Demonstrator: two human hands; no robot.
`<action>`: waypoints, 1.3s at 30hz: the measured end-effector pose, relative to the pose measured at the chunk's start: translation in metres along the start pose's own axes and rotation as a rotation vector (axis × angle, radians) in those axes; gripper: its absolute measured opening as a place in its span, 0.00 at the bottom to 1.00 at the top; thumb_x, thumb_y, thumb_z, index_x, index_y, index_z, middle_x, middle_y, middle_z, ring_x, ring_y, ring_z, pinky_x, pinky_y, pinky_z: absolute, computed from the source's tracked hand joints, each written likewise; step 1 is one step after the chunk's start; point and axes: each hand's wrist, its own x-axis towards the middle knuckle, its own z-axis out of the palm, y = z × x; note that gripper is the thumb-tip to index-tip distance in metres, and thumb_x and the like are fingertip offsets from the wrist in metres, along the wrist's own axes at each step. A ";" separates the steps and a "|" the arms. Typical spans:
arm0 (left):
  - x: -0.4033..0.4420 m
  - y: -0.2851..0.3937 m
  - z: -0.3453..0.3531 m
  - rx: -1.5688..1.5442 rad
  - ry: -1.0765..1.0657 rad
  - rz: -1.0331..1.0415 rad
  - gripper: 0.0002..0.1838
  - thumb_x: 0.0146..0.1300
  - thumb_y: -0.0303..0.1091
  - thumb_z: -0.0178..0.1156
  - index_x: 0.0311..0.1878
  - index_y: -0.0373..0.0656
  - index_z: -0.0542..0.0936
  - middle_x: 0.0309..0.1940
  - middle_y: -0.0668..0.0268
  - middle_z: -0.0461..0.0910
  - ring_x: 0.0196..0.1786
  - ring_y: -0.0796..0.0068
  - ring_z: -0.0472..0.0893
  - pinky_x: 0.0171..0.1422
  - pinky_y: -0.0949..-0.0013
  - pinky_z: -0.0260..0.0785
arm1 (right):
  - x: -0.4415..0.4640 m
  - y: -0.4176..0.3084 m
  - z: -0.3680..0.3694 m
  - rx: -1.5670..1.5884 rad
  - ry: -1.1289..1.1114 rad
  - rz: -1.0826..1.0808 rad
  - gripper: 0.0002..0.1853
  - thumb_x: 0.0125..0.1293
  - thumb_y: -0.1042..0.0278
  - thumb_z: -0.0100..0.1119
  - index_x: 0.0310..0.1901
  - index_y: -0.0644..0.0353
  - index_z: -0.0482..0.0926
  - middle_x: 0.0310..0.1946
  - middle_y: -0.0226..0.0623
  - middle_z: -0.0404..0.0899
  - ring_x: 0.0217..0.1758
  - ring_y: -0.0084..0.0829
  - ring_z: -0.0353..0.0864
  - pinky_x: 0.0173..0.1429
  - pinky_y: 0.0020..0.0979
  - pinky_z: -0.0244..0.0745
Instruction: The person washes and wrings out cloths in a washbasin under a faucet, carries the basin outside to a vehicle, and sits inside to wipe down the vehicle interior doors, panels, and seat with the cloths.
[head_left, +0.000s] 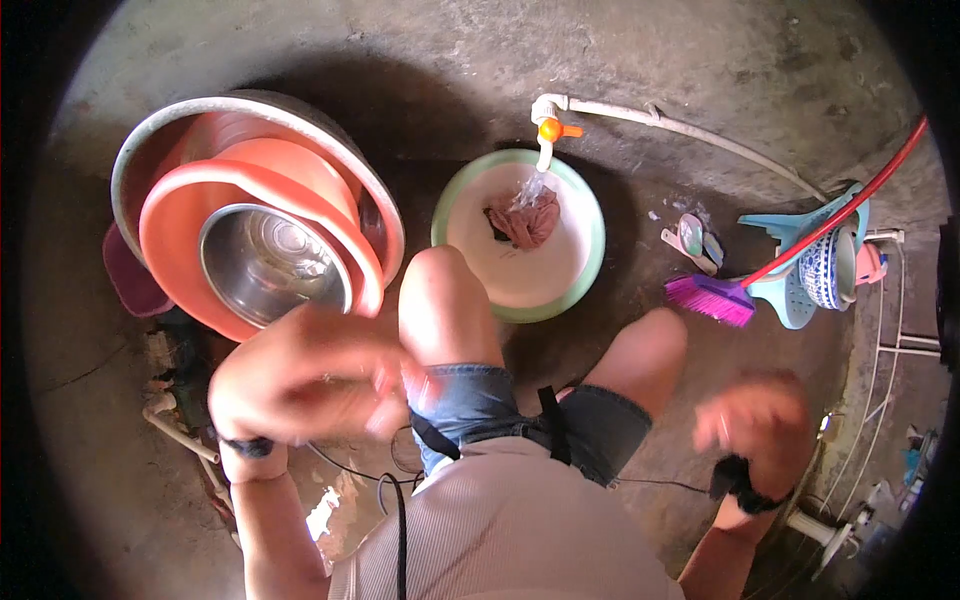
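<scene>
Pale green edges the round white basin (555, 265) on the floor just beyond the person's knees. Inside it, above the middle, a crumpled brownish-pink cloth (535, 222) lies bunched up, with water (531, 188) coming down on it from a white tap (545, 157) with an orange handle (551, 130). To the left leans a stack of containers, one inside another: a wide metal basin (240, 104) outermost, orange plastic basins (172, 240) nested within it, and a shiny steel bowl (270, 270) innermost. Part of a purple basin (130, 275) shows behind them. On the far right, a blue-and-white patterned bowl (820, 270) stands tilted on its side against light-blue plastic (785, 302), near a purple-bristled broom (710, 299) with a red handle (850, 205).

Both hands are well away from the cloth and far apart from each other, blurred by motion. The left hand (325, 375) is raised over the person's left thigh, nearest the orange basins; whether it touches their edge cannot be told. The right hand (755, 425) is out beyond the right knee. The blur hides how far open the fingers of either are. Each wrist wears a dark band (248, 445).
</scene>
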 end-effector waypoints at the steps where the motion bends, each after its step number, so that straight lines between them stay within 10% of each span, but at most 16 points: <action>1: 0.021 -0.013 0.001 0.118 0.105 -0.053 0.16 0.64 0.43 0.57 0.49 0.44 0.77 0.40 0.60 0.80 0.43 0.64 0.81 0.43 0.68 0.72 | 0.016 0.025 -0.004 0.302 -0.172 0.412 0.18 0.65 0.55 0.52 0.46 0.63 0.77 0.32 0.34 0.79 0.33 0.23 0.76 0.34 0.26 0.69; 5: 0.083 -0.078 0.007 0.460 0.312 -0.093 0.15 0.63 0.38 0.57 0.50 0.40 0.75 0.38 0.59 0.79 0.39 0.70 0.80 0.41 0.69 0.72 | 0.110 0.084 0.019 0.487 -0.263 0.394 0.12 0.69 0.60 0.47 0.44 0.57 0.76 0.29 0.27 0.76 0.25 0.13 0.67 0.26 0.14 0.57; 8: 0.128 -0.101 -0.003 0.486 0.050 -0.151 0.14 0.66 0.39 0.52 0.47 0.41 0.76 0.37 0.61 0.80 0.40 0.71 0.80 0.44 0.68 0.72 | 0.164 0.114 0.043 0.435 -0.282 0.366 0.12 0.68 0.60 0.49 0.41 0.57 0.78 0.28 0.25 0.76 0.24 0.13 0.69 0.22 0.15 0.56; 10: 0.165 -0.127 -0.006 -0.038 -0.104 -0.270 0.14 0.67 0.39 0.49 0.47 0.41 0.76 0.36 0.64 0.80 0.39 0.73 0.80 0.43 0.69 0.73 | 0.187 0.155 0.072 0.355 -0.307 0.375 0.13 0.67 0.59 0.49 0.41 0.58 0.78 0.27 0.29 0.79 0.23 0.17 0.73 0.22 0.17 0.61; 15: 0.244 -0.222 0.011 -0.224 0.051 -0.698 0.13 0.66 0.34 0.46 0.44 0.39 0.77 0.35 0.64 0.81 0.36 0.72 0.81 0.37 0.69 0.77 | 0.228 0.261 0.142 -0.079 -0.693 0.697 0.14 0.68 0.61 0.45 0.48 0.58 0.75 0.34 0.32 0.80 0.29 0.21 0.78 0.25 0.23 0.70; 20: 0.288 -0.321 0.041 0.006 0.188 -0.885 0.06 0.52 0.31 0.61 0.32 0.40 0.83 0.34 0.58 0.82 0.34 0.62 0.83 0.30 0.58 0.77 | 0.231 0.393 0.228 0.075 -0.141 0.697 0.13 0.59 0.70 0.47 0.46 0.58 0.73 0.32 0.37 0.80 0.24 0.35 0.79 0.28 0.35 0.76; 22: 0.292 -0.332 0.062 0.178 0.508 -0.822 0.15 0.54 0.33 0.58 0.48 0.48 0.78 0.51 0.59 0.73 0.53 0.57 0.72 0.47 0.51 0.70 | 0.219 0.477 0.290 0.372 0.039 0.518 0.13 0.60 0.73 0.47 0.47 0.63 0.71 0.47 0.48 0.74 0.51 0.37 0.75 0.54 0.36 0.69; 27: 0.318 -0.396 0.090 0.449 0.843 -0.859 0.21 0.59 0.38 0.53 0.58 0.55 0.71 0.61 0.63 0.63 0.66 0.53 0.59 0.62 0.46 0.59 | 0.197 0.456 0.315 0.715 0.055 0.619 0.23 0.63 0.69 0.45 0.61 0.63 0.65 0.57 0.46 0.70 0.61 0.37 0.68 0.64 0.36 0.61; 29: 0.301 -0.423 0.095 0.485 0.847 -0.742 0.20 0.59 0.40 0.53 0.56 0.54 0.72 0.60 0.63 0.64 0.65 0.53 0.59 0.62 0.46 0.58 | 0.188 0.450 0.313 0.081 0.094 0.479 0.27 0.65 0.65 0.47 0.65 0.63 0.61 0.60 0.46 0.68 0.64 0.38 0.66 0.65 0.36 0.60; 31: 0.299 -0.435 0.104 0.530 0.848 -0.620 0.20 0.58 0.42 0.54 0.54 0.53 0.74 0.59 0.63 0.64 0.65 0.52 0.60 0.62 0.46 0.58 | 0.186 0.449 0.317 0.258 0.171 0.636 0.28 0.65 0.62 0.50 0.64 0.64 0.62 0.60 0.47 0.68 0.64 0.39 0.66 0.65 0.37 0.60; 33: 0.306 -0.434 0.117 0.322 0.876 -1.157 0.22 0.57 0.44 0.56 0.55 0.49 0.75 0.55 0.55 0.73 0.63 0.55 0.68 0.60 0.57 0.66 | 0.185 0.421 0.305 0.445 0.245 0.795 0.29 0.65 0.58 0.52 0.63 0.65 0.63 0.60 0.48 0.68 0.64 0.40 0.66 0.64 0.37 0.61; 35: 0.309 -0.408 0.120 0.002 0.961 -0.971 0.21 0.56 0.43 0.57 0.52 0.46 0.77 0.49 0.55 0.76 0.57 0.57 0.73 0.56 0.60 0.68 | 0.202 0.360 0.261 -0.143 0.008 0.875 0.34 0.64 0.48 0.55 0.62 0.68 0.63 0.58 0.43 0.71 0.60 0.39 0.70 0.61 0.36 0.64; 39: 0.326 -0.380 0.151 -0.410 1.100 -0.432 0.17 0.54 0.39 0.56 0.43 0.38 0.79 0.35 0.56 0.82 0.39 0.63 0.81 0.47 0.65 0.71 | 0.194 0.515 0.336 1.479 -0.025 0.896 0.33 0.68 0.40 0.40 0.64 0.58 0.61 0.58 0.33 0.68 0.55 0.32 0.70 0.60 0.36 0.66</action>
